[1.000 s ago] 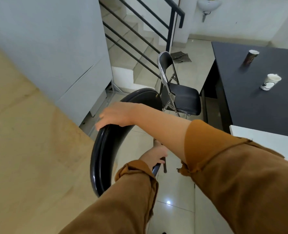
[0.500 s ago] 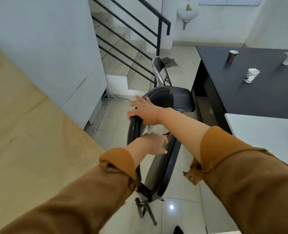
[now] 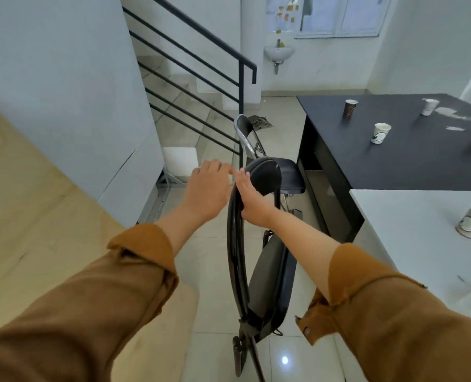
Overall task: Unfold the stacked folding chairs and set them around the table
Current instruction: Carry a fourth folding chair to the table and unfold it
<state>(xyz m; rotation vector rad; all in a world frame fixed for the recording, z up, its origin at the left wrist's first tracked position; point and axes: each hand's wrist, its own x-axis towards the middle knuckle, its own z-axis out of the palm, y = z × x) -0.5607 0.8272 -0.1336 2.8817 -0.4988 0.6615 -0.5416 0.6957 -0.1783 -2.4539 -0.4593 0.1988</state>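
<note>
Both hands up at the top of the folding chair — it stands on the floor between the arms, in the aisle just left of the table, seat hanging steep, not flat. The right hand lies on the curved backrest rim, palm down, fingers stretched nearly straight; it presses and steadies more than it clutches, and I cannot tell whether the thumb wraps under. The left hand floats just beside the rim, fingers spread loose, gripping nothing I can see (ready to take the other side, I'd guess). Holding it high like that makes sense: the top gives leverage to tip the frame while the seat drops.

Ahead, an opened chair is already at the table's corner, so this one likely wants a spot nearer along the same side. Tight lane though — stair railing and wall on the left, table edge on the right. Paper cups stand on the dark top, well clear of the hands.
</note>
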